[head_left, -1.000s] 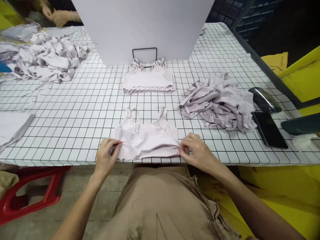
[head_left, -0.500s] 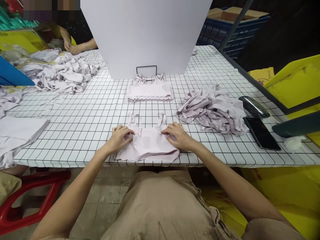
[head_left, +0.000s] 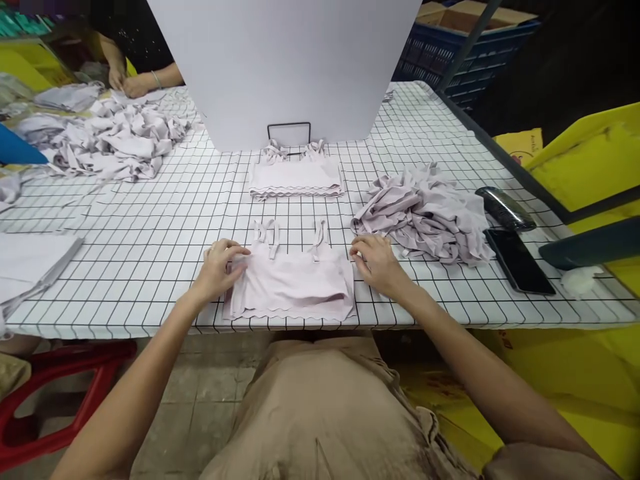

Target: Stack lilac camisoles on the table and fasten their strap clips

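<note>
A pale pink camisole top [head_left: 295, 283] with thin straps lies flat near the table's front edge, its scalloped hem towards me. At its upper left corner my left hand [head_left: 220, 270] has the edge between thumb and fingers. My right hand [head_left: 379, 265] has curled fingers at the upper right corner, against the fabric's edge. Beyond it lies a neat stack of folded camisole tops [head_left: 296, 177], straps pointing away. To the right is a crumpled heap of the same fabric [head_left: 425, 217].
A tall white board [head_left: 290, 67] with a black wire frame [head_left: 289, 125] stands behind the stack. At right lie a phone [head_left: 520, 261] and a dark glossy case [head_left: 506, 208]. Another person's hands [head_left: 131, 81] work beyond a garment pile [head_left: 125, 137]. A red stool [head_left: 65, 437] stands below left.
Both hands have moved outward, from beside the straps to the top's upper side corners. The camisole top's front now lies flatter and wider. The view has shifted slightly.
</note>
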Motion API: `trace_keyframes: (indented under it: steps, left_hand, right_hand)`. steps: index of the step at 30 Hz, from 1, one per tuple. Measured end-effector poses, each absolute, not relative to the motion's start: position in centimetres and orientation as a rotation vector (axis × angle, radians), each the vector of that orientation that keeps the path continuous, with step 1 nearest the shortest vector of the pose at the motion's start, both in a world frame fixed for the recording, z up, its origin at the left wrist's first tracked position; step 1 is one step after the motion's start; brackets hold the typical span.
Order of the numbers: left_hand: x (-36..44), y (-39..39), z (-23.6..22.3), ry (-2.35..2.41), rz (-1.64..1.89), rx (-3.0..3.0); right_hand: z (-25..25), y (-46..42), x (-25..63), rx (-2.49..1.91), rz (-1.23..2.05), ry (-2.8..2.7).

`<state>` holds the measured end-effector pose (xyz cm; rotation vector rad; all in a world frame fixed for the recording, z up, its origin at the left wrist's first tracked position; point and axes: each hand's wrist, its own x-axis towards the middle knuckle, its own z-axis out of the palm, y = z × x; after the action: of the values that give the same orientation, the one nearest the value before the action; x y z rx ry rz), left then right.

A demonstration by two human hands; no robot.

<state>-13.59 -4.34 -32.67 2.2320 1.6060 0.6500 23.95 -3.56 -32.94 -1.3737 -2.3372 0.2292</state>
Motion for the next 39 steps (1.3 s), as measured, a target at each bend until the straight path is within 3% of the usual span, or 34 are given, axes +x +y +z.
trace_keyframes:
  steps: [5,11,15,21,27,32,39]
  left_hand:
    - [-11.0,-8.7,-34.0,1.359,0.629,2.533]
    - [-12.4,-11.7,-33.5,1.433,0.856,2.549]
    - [-12.5,-12.3,-33.5,1.402,0.897,2.528]
    - [-12.5,-11.9,-33.9,1.433,0.846,2.430]
    - [-12.5,-11.7,-33.9,1.427,0.825,2.408]
    - [-13.0,-11.6,-33.9,1.455,0.817,2.332]
    - [-11.3,-11.3,-33.0,1.398,0.785,2.378]
  right_hand:
    - [-34.1,-8.8,23.1,-1.049,0.036,-2.552]
    - [-32.8,-10.0,25.6,-1.225,-0.168,-2.319]
    - [-32.2,-10.9,23.4,-1.130,-0.142,-2.406]
    - [-32.3,-10.7,23.3,-1.288,0.304,-2.182]
    - [-32.1,-11.4,22.2,-1.291,0.061,-2.411]
    - [-32.0,-11.4,23.5,-1.232,0.301,-2.203]
    - [-32.3,-13.1,24.0,-1.121,0.139,-2.388]
